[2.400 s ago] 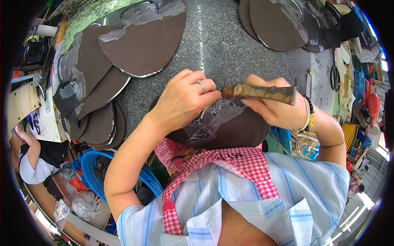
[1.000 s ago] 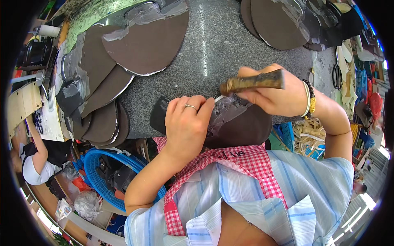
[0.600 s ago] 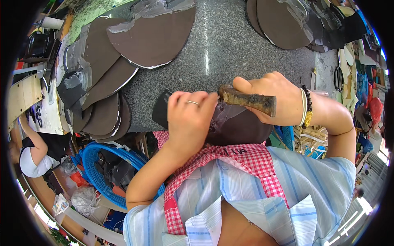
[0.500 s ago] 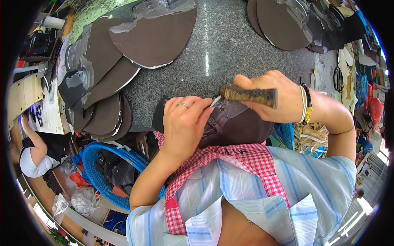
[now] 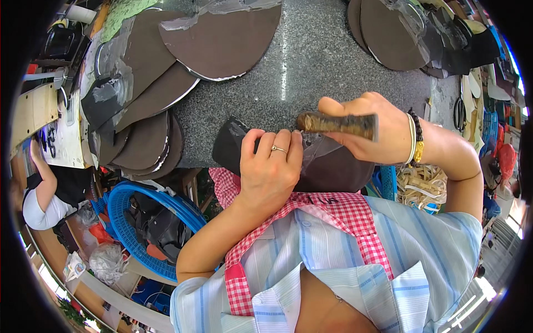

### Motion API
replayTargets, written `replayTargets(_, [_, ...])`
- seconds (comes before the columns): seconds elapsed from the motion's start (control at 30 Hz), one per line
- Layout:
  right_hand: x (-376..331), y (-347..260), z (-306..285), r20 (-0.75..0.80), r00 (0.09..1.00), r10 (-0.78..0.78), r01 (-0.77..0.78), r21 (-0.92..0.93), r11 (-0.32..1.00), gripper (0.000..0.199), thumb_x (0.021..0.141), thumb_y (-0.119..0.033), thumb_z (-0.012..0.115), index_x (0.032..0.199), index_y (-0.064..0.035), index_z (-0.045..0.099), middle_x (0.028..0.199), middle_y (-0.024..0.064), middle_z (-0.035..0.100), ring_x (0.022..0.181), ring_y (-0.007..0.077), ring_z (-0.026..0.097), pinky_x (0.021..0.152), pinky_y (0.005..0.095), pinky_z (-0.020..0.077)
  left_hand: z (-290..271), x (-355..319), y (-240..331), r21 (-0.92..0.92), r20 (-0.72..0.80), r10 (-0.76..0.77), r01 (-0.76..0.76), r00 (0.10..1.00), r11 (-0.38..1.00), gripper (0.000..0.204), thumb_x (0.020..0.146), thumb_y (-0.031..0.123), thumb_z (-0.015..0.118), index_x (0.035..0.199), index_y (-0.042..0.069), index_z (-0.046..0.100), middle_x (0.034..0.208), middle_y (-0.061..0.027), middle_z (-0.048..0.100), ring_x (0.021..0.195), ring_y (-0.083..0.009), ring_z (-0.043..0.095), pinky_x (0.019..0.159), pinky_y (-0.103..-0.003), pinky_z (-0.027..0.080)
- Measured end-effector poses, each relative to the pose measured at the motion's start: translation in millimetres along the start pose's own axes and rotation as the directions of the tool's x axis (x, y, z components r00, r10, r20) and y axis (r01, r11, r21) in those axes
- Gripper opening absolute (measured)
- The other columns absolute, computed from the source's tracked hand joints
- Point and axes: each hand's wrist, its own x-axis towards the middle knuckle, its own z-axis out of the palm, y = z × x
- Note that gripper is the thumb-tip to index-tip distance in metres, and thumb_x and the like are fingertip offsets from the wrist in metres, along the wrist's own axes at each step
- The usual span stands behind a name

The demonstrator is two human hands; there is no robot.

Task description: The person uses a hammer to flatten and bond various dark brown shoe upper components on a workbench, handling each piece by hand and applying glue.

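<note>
On worktop (image 5: 313,53), L hand (image 5: 272,169) fingers bunched on dark pc (image 5: 340,173), grip unclear; R hand (image 5: 380,130) gripping brown tool (image 5: 345,125).

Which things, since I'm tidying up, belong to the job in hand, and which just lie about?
In the job:
brownish tool in the right hand
dark brown piece under the left hand
similar dark panels, probably

Lying about, it seems:
blue basket
pale strips

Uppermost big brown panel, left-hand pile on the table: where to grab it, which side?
I'd pinch the big brown panel by its rounded near edge, coming from the person's side: that edge faces the person and nothing lies on it, while grey smears cover part of the far end.
</note>
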Motion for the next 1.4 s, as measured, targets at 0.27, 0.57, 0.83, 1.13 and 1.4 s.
replayTargets(0.27, [2,-6,7,0.015,1.000,0.009,-0.008,-0.085,0.996,0.033,0.078,-0.006,0.064,0.107,-0.0040,0.050,0.064,0.0165,0.063,0.061,0.0404,0.063,0.056,0.0489,0.0496,4,-9,-12,-0.255,-0.080,-0.191,0.165,0.978,0.953,0.022,0.076,0.009,0.077,0.098,0.009,0.071,0.093,-0.0002,0.065,0.085,-0.0181,0.061,0.089,-0.040,0.039])
replayTargets(0.57, [6,-9,14,-0.020,0.998,-0.052,0.051,-0.046,0.998,0.030,0.080,-0.006,0.068,0.102,-0.0048,0.048,0.066,0.0161,0.058,0.061,0.0417,0.060,0.050,0.0467,0.0453,3,-19,1,-0.151,-0.070,-0.180,0.167,0.981,0.974,0.022,0.079,0.011,0.064,0.099,0.005,0.070,0.099,-0.0051,0.063,0.090,-0.0209,0.060,0.095,-0.047,0.037])
replayTargets(0.83, [7,-16,6,-0.028,0.997,-0.070,0.070,-0.018,0.997,0.029,0.080,-0.008,0.065,0.108,-0.0084,0.057,0.068,0.0146,0.063,0.062,0.0379,0.064,0.055,0.0470,0.0509,14,-12,3,-0.212,-0.159,-0.318,0.283,0.935,0.936,0.020,0.075,0.006,0.074,0.091,0.006,0.062,0.104,-0.0067,0.062,0.102,-0.0292,0.057,0.091,-0.042,0.039])
replayTargets(1.13, [-13,20,-2,-0.150,0.986,0.072,-0.086,-0.092,0.992,0.020,0.093,-0.021,0.061,0.103,-0.0072,0.050,0.063,0.0183,0.060,0.063,0.0417,0.063,0.055,0.0497,0.0489,10,71,-34,0.110,0.259,0.146,-0.179,0.955,0.978,0.022,0.087,0.024,0.068,0.084,0.009,0.052,0.078,-0.0059,0.064,0.078,-0.0226,0.061,0.082,-0.038,0.043])
replayTargets(1.4, [-21,20,-4,-0.156,0.980,0.124,-0.127,-0.006,0.992,0.021,0.090,-0.015,0.065,0.102,-0.0035,0.051,0.062,0.0186,0.055,0.062,0.0423,0.058,0.052,0.0481,0.0434,23,40,-20,-0.233,-0.181,-0.255,0.211,0.950,0.949,0.022,0.075,0.019,0.080,0.095,0.013,0.075,0.097,0.0008,0.066,0.096,-0.0214,0.059,0.087,-0.037,0.040])
